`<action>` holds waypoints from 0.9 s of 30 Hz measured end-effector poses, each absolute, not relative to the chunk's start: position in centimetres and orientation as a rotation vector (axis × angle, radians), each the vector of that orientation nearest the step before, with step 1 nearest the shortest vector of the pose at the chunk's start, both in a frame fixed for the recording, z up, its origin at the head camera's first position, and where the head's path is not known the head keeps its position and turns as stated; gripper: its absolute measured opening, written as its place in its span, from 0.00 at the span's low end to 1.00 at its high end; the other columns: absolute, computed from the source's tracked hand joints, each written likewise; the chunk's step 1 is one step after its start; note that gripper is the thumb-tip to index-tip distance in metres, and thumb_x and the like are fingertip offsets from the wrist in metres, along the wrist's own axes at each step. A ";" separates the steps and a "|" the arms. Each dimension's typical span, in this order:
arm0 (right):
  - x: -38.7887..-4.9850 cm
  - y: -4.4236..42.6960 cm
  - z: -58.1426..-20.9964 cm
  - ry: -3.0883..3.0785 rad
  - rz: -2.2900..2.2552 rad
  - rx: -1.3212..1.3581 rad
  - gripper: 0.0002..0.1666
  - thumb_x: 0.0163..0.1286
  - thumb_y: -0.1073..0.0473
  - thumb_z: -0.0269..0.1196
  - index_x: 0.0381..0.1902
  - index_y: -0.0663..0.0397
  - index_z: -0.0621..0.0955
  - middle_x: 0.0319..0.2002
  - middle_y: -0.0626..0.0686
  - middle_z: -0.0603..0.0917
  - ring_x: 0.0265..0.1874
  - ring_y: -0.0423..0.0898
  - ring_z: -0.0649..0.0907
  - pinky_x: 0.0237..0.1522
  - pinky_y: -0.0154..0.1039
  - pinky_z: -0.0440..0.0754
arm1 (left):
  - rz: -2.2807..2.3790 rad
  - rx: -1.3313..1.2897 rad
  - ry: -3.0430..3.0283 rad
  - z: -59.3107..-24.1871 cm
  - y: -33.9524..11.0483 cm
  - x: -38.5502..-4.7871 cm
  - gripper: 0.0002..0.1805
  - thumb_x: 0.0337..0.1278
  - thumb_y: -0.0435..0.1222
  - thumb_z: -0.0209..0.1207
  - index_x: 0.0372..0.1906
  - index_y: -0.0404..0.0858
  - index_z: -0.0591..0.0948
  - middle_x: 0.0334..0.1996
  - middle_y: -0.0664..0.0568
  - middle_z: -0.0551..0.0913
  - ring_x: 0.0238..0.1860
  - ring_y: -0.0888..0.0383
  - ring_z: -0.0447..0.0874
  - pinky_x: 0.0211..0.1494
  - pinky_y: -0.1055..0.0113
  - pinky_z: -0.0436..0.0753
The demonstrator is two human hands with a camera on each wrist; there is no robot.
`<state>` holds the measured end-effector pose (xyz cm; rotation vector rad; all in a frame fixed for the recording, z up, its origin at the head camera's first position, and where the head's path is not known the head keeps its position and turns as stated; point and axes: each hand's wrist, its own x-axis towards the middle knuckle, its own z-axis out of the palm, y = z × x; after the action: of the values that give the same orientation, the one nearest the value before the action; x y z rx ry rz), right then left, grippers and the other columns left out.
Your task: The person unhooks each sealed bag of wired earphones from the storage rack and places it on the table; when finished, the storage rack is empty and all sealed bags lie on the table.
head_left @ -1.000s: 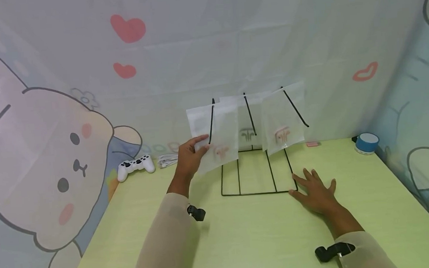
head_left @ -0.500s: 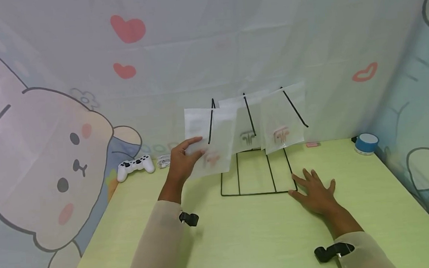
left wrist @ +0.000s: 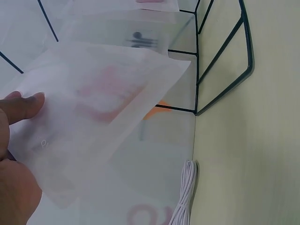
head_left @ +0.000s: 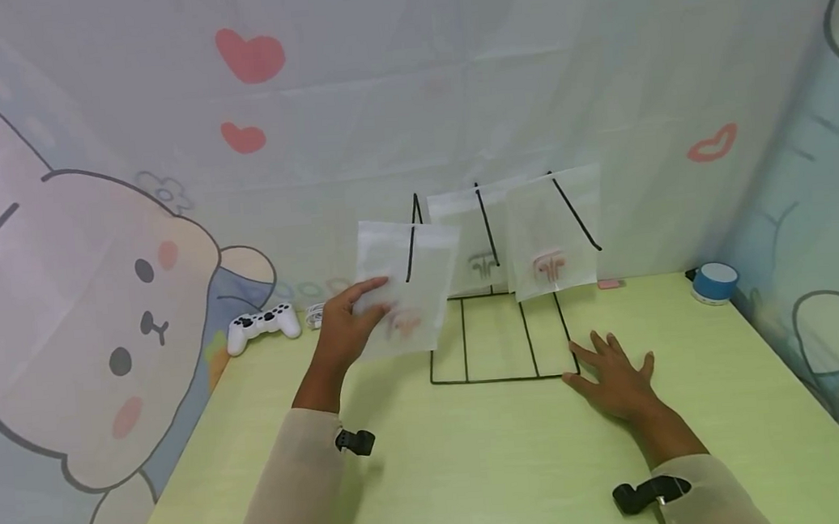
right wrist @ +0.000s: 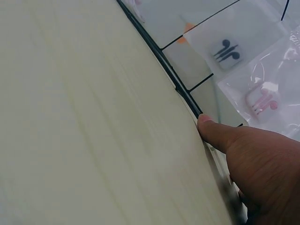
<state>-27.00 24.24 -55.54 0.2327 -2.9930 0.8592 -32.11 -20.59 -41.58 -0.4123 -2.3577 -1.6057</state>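
Observation:
My left hand pinches the left edge of a translucent white bag with a reddish print, between thumb and fingers. This bag is at the left hook of a black wire rack; I cannot tell whether it still hangs on it. A bag with a dark earphone print hangs at the middle hook, and one with a pink earphone print at the right hook. With fingers spread, my right hand touches the front right corner of the rack's base; its thumb presses the wire.
A white game controller and a coiled white cable lie at the back left of the table. Towards the back right are a small pink item and a blue and white round object. A printed cloth backdrop rises behind.
The left hand has drawn the left bag towards the person, left and slightly down, along the hook. The right hand stays on the rack's corner.

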 end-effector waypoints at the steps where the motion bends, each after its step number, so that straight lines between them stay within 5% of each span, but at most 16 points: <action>1: -27.0 24.2 -55.6 -2.992 0.863 0.233 0.47 0.80 0.29 0.60 0.85 0.46 0.68 0.87 0.70 0.54 0.87 0.75 0.48 0.69 0.92 0.27 | -1.582 -0.417 -2.358 -41.6 -20.6 -32.0 0.22 0.69 0.34 0.71 0.66 0.49 0.89 0.71 0.47 0.85 0.77 0.51 0.77 0.78 0.44 0.75; 15: -26.9 24.1 -55.4 -2.982 0.865 0.230 0.46 0.80 0.30 0.60 0.85 0.46 0.69 0.87 0.70 0.55 0.87 0.75 0.49 0.69 0.92 0.28 | -1.397 -0.513 -2.358 -41.7 -21.1 -29.6 0.24 0.69 0.30 0.71 0.67 0.47 0.88 0.68 0.46 0.87 0.74 0.47 0.82 0.74 0.43 0.80; 24: -26.8 24.2 -55.2 -2.975 0.878 0.231 0.46 0.80 0.30 0.61 0.85 0.46 0.69 0.87 0.70 0.55 0.87 0.75 0.49 0.69 0.92 0.27 | -1.315 -0.578 -2.296 -41.9 -21.2 -28.6 0.24 0.66 0.26 0.72 0.65 0.44 0.89 0.64 0.46 0.90 0.70 0.48 0.85 0.71 0.66 0.81; 27: -26.8 24.2 -55.2 -2.979 0.876 0.230 0.46 0.80 0.30 0.61 0.85 0.46 0.69 0.87 0.70 0.55 0.87 0.75 0.49 0.70 0.92 0.27 | -1.329 -0.585 -2.308 -41.9 -21.3 -28.1 0.25 0.67 0.26 0.71 0.66 0.44 0.88 0.65 0.45 0.89 0.71 0.48 0.84 0.71 0.65 0.81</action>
<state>-26.80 24.16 -55.22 0.2301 -2.9792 0.8759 -28.10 -21.28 -41.87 -0.5851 -2.3076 -1.3294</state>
